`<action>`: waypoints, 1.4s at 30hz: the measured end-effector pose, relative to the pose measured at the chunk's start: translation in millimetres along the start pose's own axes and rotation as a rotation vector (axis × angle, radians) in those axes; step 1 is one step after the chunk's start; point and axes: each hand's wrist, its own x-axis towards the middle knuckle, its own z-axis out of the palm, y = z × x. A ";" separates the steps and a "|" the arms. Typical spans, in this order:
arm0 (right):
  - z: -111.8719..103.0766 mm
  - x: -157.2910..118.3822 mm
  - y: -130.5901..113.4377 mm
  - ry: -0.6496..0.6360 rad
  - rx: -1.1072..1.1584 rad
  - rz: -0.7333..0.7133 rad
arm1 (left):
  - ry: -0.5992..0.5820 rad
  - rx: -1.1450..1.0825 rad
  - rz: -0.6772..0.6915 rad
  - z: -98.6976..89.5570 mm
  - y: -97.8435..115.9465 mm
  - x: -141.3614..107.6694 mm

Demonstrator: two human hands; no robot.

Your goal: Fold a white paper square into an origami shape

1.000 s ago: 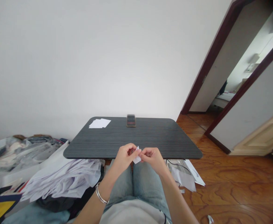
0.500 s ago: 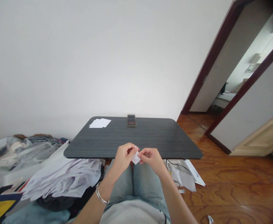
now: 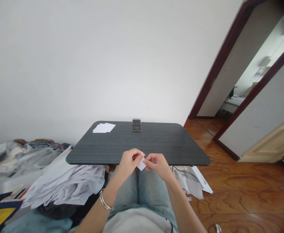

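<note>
A small white piece of folded paper (image 3: 141, 165) is held between my two hands, at the front edge of the dark table (image 3: 156, 140) and above my lap. My left hand (image 3: 131, 160) pinches its left side between thumb and fingers. From the other side, my right hand (image 3: 156, 163) grips the paper's right edge with thumb and forefinger. Both hands hide part of the paper, so its exact folds cannot be made out. A silver bangle (image 3: 105, 201) circles my left wrist.
White paper sheets (image 3: 104, 127) lie at the table's back left. A phone-like device (image 3: 136, 125) stands at the back middle, close to the wall. Piled clothes and plastic bags (image 3: 66, 181) cover the floor at left. Papers (image 3: 191, 183) and a cable lie below the table's right side.
Hardly anything differs. Both hands keep their pinch on the folded paper in nearly the same place, and the view has shifted very slightly.
</note>
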 end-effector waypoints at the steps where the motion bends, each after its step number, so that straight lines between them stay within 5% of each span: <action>1: 0.1 0.2 0.7 0.002 -0.008 -0.006 | -0.021 -0.011 -0.019 -0.9 -0.9 0.1; 7: 4.0 1.0 6.2 0.069 0.069 0.013 | -0.036 -0.022 -0.046 -5.8 0.1 -1.6; 13: 6.7 -1.2 5.7 -0.008 0.232 0.109 | 0.043 -0.057 -0.022 -2.2 -1.8 -3.0; 30: 9.8 -1.9 5.3 0.062 0.191 0.006 | 0.165 -0.089 -0.028 0.9 -1.1 -3.9; 42: 4.8 -3.9 6.4 0.043 0.057 -0.126 | 0.144 -0.189 -0.055 -0.9 -0.8 -3.2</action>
